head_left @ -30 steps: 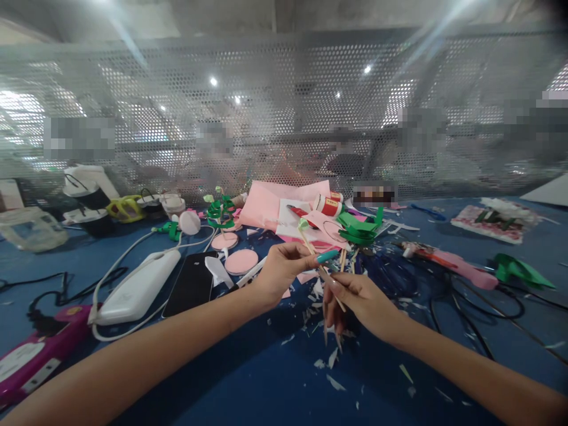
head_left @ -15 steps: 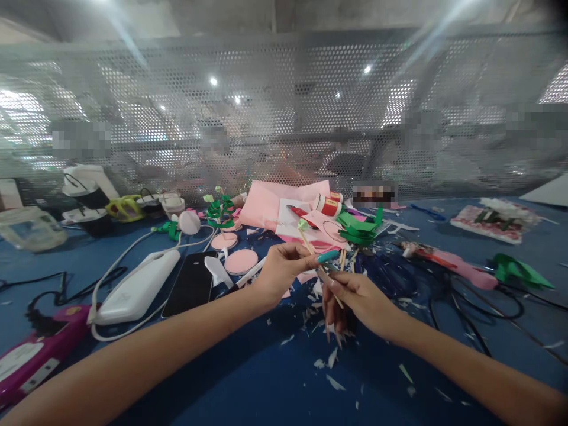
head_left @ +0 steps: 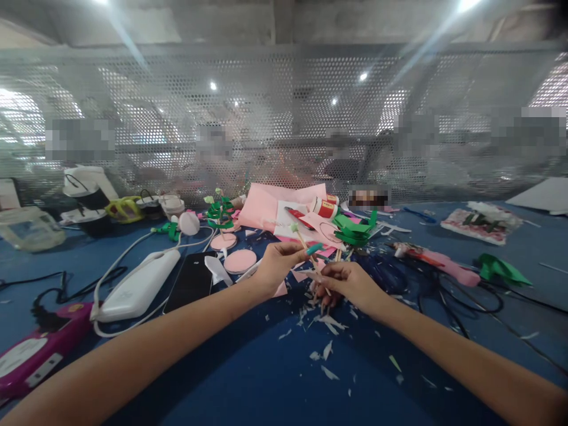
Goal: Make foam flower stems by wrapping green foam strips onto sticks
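Both of my hands meet at the middle of a blue table (head_left: 248,378). My left hand (head_left: 278,264) is closed in a pinch on a thin wooden stick (head_left: 305,245) with a small pale green tip. My right hand (head_left: 344,283) is curled round the lower end of the same stick, fingers pointing down toward paper scraps (head_left: 326,322). Pink paper sheets (head_left: 270,204) and folded green paper strips (head_left: 355,228) lie just behind the hands.
A black phone (head_left: 190,283), a white power bank (head_left: 137,287) with cable, pink paper circles (head_left: 241,261), a glue bottle (head_left: 323,207), a pink glue gun (head_left: 432,258) with black cords and a magenta tool (head_left: 31,355) lie about. A perforated metal screen (head_left: 284,118) closes the far edge.
My hands with the stick have moved a little farther away and lower, toward the scraps. The right hand's fingers have curled tighter. The view shifted slightly.
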`<state>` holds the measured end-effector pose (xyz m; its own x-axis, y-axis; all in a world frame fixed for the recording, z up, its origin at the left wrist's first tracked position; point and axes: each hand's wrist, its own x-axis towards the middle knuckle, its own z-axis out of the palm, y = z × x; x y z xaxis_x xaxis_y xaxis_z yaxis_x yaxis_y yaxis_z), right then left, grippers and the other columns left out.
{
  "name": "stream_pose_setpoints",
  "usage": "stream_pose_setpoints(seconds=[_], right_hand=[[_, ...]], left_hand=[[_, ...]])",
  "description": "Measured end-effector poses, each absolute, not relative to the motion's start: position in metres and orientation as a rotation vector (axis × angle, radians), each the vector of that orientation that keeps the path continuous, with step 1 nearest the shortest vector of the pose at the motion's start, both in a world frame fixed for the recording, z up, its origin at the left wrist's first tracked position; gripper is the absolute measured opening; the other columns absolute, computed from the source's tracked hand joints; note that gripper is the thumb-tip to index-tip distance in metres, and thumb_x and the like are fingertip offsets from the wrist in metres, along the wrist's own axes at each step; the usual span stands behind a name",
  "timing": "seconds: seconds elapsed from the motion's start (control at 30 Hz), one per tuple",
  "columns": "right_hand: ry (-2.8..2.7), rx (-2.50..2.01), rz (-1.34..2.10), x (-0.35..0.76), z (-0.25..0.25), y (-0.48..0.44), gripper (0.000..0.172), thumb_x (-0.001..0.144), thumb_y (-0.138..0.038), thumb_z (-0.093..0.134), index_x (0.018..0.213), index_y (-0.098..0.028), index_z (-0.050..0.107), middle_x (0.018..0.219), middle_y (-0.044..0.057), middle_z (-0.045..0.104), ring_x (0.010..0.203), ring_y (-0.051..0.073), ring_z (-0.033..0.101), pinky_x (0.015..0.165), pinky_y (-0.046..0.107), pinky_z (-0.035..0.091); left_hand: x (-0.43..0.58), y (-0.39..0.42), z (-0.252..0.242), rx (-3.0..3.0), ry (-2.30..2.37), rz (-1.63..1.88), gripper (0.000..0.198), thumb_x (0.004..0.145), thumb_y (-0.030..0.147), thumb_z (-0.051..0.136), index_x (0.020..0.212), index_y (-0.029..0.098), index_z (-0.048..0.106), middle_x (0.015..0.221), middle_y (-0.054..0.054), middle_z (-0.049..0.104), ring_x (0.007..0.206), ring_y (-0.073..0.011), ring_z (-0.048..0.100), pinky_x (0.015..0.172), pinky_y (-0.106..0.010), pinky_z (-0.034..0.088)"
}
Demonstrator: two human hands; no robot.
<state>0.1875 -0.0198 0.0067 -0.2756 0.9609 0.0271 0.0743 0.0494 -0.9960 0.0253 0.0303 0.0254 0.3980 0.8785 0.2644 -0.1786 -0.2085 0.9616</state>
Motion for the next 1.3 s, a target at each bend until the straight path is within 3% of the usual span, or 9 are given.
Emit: stream_pose_setpoints(seconds=[0.13, 0.27, 0.43, 0.73, 1.07, 1.17, 1.3], right_hand=[[-1.437, -1.090, 1.304, 0.188, 0.005, -0.019, 0.039, 0.061, -0.052, 0.070, 0.068, -0.015, 0.059, 0.060, 0.001, 0.066, 0.044, 0.013, 0.061, 0.045, 0.023, 0.050], [-1.458, -1.077, 1.286, 0.188, 0.002, -0.019, 0.037, 0.062, -0.050, 0.071, 0.069, -0.016, 0.059, 0.060, 0.000, 0.066, 0.045, 0.013, 0.061, 0.046, 0.024, 0.051], [-1.504, -1.071, 1.290, 0.185, 0.004, -0.023, 0.037, 0.066, -0.051, 0.067, 0.071, -0.016, 0.059, 0.062, 0.001, 0.066, 0.045, 0.013, 0.062, 0.045, 0.024, 0.051], [-1.512, -1.061, 1.295, 0.179, 0.006, -0.027, 0.036, 0.064, -0.050, 0.070, 0.068, -0.016, 0.057, 0.058, 0.000, 0.064, 0.043, 0.011, 0.060, 0.043, 0.021, 0.049], [-1.506, -1.043, 1.317, 0.179, 0.004, -0.026, 0.033, 0.065, -0.045, 0.071, 0.068, -0.015, 0.058, 0.056, 0.000, 0.063, 0.042, 0.010, 0.059, 0.044, 0.020, 0.050], [-1.515, -1.053, 1.308, 0.180, 0.003, -0.026, 0.035, 0.066, -0.047, 0.070, 0.068, -0.015, 0.058, 0.056, 0.000, 0.063, 0.042, 0.011, 0.060, 0.044, 0.022, 0.050], [-1.500, -1.055, 1.296, 0.180, 0.004, -0.025, 0.038, 0.066, -0.052, 0.067, 0.067, -0.015, 0.058, 0.058, 0.001, 0.064, 0.044, 0.015, 0.062, 0.045, 0.026, 0.051]], left_hand=[[0.022, 0.035, 0.026, 1.632, 0.675, 1.183, 0.048, 0.064, 0.037, 0.073, 0.105, 0.015, 0.063, 0.096, -0.010, 0.068, 0.086, -0.0202, 0.062, 0.078, -0.034, 0.048], [0.006, 0.042, 0.039, 2.158, 0.708, 1.610, 0.067, 0.064, 0.031, 0.074, 0.125, 0.021, 0.047, 0.124, -0.013, 0.054, 0.113, -0.0251, 0.050, 0.095, -0.043, 0.040], [-0.008, 0.043, 0.058, 2.588, 0.609, 1.898, 0.052, 0.070, 0.026, 0.071, 0.119, 0.024, 0.054, 0.114, -0.008, 0.062, 0.115, -0.0246, 0.048, 0.098, -0.046, 0.038], [-0.006, 0.042, 0.055, 2.579, 0.529, 2.017, 0.045, 0.071, 0.018, 0.070, 0.114, 0.027, 0.058, 0.088, -0.002, 0.069, 0.101, -0.0196, 0.054, 0.091, -0.043, 0.044], [-0.007, 0.039, 0.056, 2.592, 0.618, 2.009, 0.037, 0.072, 0.022, 0.070, 0.108, 0.027, 0.062, 0.084, -0.002, 0.069, 0.091, -0.0193, 0.052, 0.086, -0.040, 0.045], [-0.007, 0.038, 0.057, 2.602, 0.619, 1.966, 0.041, 0.072, 0.024, 0.069, 0.112, 0.027, 0.060, 0.096, -0.003, 0.067, 0.099, -0.0202, 0.050, 0.090, -0.040, 0.043], [0.001, 0.037, 0.050, 2.409, 0.699, 1.871, 0.079, 0.062, 0.032, 0.076, 0.132, 0.023, 0.039, 0.132, -0.010, 0.047, 0.121, -0.0263, 0.039, 0.103, -0.046, 0.032]])
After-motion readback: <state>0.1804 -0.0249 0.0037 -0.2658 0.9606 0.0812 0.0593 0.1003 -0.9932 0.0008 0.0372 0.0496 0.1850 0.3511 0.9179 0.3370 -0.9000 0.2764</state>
